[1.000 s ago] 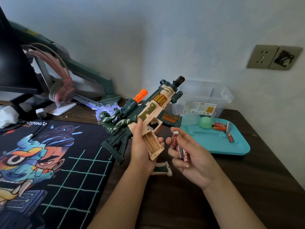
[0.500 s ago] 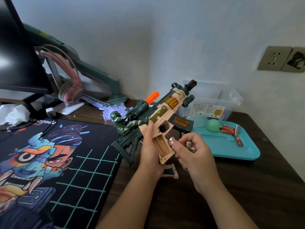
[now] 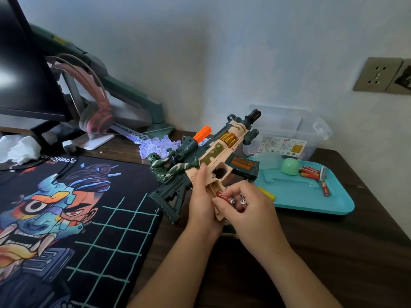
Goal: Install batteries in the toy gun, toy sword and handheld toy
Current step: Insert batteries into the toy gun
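Dark wooden desk [image 3: 333, 252] against a pale wall: a person works on a toy gun [image 3: 213, 152] at centre frame, its muzzle angled toward the upper right and its dark green stock pointing down toward the lower left. The left hand [image 3: 201, 210] grips the gun by its tan handle, fingers wrapped behind it and thumb lying up along the body. The right hand [image 3: 246, 210], just right of it, pinches a red battery [image 3: 225, 197] between thumb and forefinger at the open slot in the handle; the metal ends of more cells show inside its curled fingers, though how many cannot be told. A small camouflage soldier figure [image 3: 164, 167] is mounted on the gun's near side, and an orange tip [image 3: 202, 132] sticks up from its top. Right of centre lies a teal tray [image 3: 311, 203] with several loose red batteries [image 3: 310, 172] and a pale green dome [image 3: 289, 166] at its far end, and a yellow piece [image 3: 266, 193] at its near left edge. Behind the tray, against the wall, stands a clear plastic box [image 3: 289, 134] with a printed label. A translucent blue toy sword [image 3: 160, 145] lies on the desk behind the gun, its blade running toward the upper left. A printed mat [image 3: 66, 218] showing a fanged cartoon face fills the lower left. At upper left are a dark monitor [image 3: 22, 74] on a green arm and pink headphones [image 3: 95, 116] on a stand, with crumpled tissue [image 3: 20, 147] at the left edge. A wall socket [image 3: 378, 74] sits at upper right.
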The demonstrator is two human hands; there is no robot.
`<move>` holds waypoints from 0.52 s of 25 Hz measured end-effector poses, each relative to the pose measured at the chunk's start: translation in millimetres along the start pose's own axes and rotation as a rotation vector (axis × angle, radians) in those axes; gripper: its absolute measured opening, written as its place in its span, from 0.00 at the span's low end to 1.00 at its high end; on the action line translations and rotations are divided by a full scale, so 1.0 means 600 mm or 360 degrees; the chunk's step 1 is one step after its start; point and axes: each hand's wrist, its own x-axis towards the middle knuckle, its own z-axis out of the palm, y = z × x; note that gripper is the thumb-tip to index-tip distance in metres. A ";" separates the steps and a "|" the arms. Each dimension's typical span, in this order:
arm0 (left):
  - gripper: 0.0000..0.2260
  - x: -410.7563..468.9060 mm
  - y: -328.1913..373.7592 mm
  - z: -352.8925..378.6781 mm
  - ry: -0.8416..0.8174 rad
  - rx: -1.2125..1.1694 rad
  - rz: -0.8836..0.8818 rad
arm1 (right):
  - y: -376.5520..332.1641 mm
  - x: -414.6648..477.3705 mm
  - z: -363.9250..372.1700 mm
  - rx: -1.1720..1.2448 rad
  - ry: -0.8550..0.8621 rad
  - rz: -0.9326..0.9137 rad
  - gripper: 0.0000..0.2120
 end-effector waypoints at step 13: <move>0.19 0.005 0.005 -0.009 0.0113 -0.0035 0.0042 | -0.016 -0.005 -0.008 0.0955 -0.0247 0.0769 0.08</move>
